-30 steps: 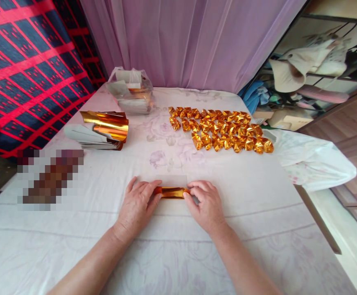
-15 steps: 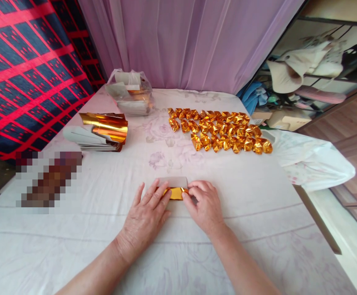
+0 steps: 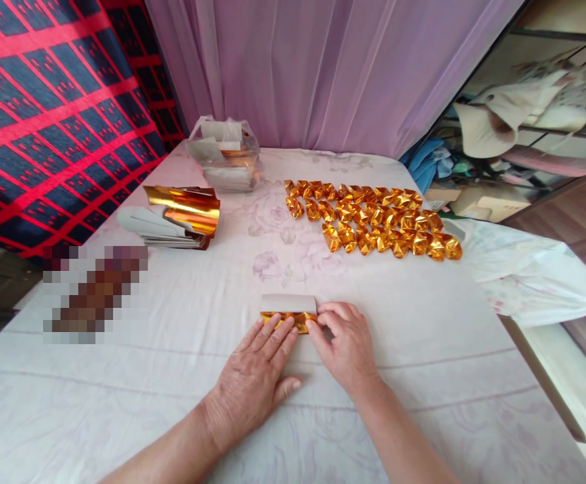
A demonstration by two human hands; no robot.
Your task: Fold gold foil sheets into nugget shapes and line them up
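Note:
A small sheet of gold foil paper (image 3: 289, 303) lies on the cloth in front of me, its far half showing the grey-white back and its near half folded over gold. My left hand (image 3: 254, 370) lies flat on the gold fold, fingers stretched out and thumb apart. At the sheet's right end, my right hand (image 3: 347, 341) has thumb and fingers bent together on the corner. Beyond the hands stand rows of folded gold foil ingots (image 3: 381, 216). To the left sits a curled stack of gold foil sheets (image 3: 192, 212).
A clear plastic bag (image 3: 227, 158) of more sheets rests at the table's back. A blurred-out patch (image 3: 99, 289) covers something at left. A white bag (image 3: 539, 269) hangs by the right edge, near shelves with a pale cap (image 3: 489, 121). A purple curtain (image 3: 293, 74) closes the back.
My left hand has slid right along the gold fold and flattened, with its thumb spreading away. The right hand keeps to the sheet's right end. The whole view has shifted slightly.

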